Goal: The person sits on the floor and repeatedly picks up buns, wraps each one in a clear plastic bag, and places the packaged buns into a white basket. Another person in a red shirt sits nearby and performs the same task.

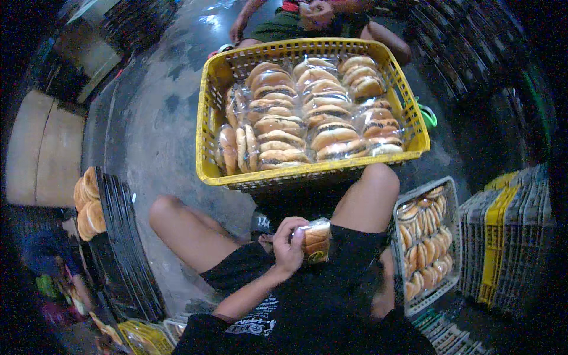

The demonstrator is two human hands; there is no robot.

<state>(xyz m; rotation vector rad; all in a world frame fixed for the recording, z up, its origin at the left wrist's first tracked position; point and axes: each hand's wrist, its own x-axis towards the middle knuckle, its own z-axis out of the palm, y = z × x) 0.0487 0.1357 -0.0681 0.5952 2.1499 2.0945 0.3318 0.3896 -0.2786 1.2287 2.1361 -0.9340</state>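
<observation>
My left hand [289, 249] is shut on a bread bun in a clear plastic wrapper [317, 242], held in front of my lap. The wrapper bears a yellow print. My right arm [382, 298] hangs dim and blurred beside a grey plastic crate [453, 235] on my right; its fingers cannot be made out. Loose filled buns [427, 255] stand in rows in that crate. Before my knees is a yellow plastic crate [310, 167], holding rows of wrapped buns with dark filling [282, 124]. Some wrapped buns [237, 148] stand on edge along its left side.
Grey and yellow crates [499, 239] are stacked at the right. On my left, buns [91, 208] lie on a stack of dark baking trays [126, 239]. Cardboard boxes [46, 151] stand farther left. Another person [301, 22] sits beyond the yellow crate.
</observation>
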